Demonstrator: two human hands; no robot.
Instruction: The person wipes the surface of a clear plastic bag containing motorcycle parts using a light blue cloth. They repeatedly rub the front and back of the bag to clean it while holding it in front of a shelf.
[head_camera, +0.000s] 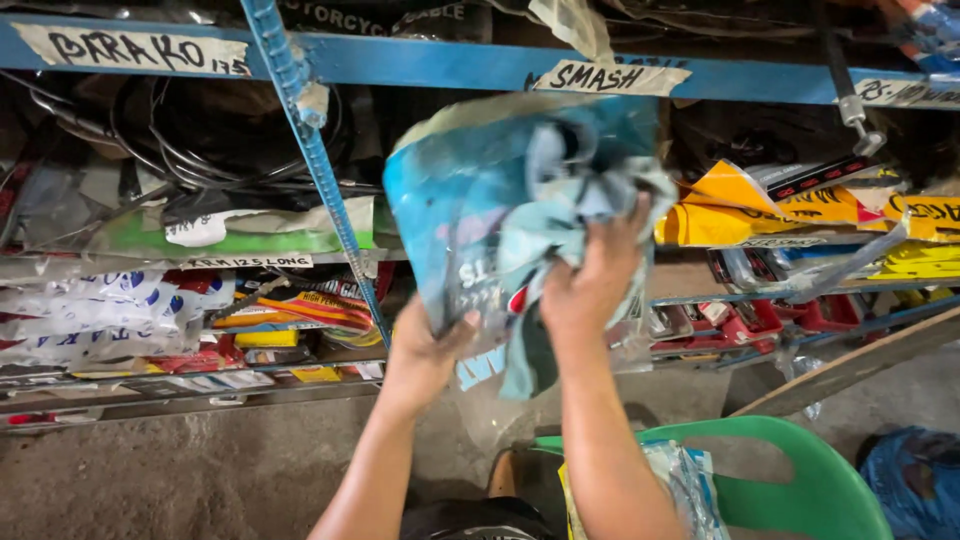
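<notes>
A crumpled blue plastic packet (470, 190) is raised in front of the shelves, blurred by motion. My left hand (425, 345) grips its lower left edge. My right hand (590, 280) clutches its bunched right side, with a light blue-grey cloth or wrapper (560, 200) scrunched under the fingers. A clear plastic flap hangs below the packet between my forearms.
A blue metal shelf rack (440, 62) with paper labels holds black cables (190, 140), white packets (90, 310), yellow packets (800, 205) and red parts (760, 318). A green plastic chair (810, 470) with packets stands at the bottom right. A wooden plank (860, 365) leans at right.
</notes>
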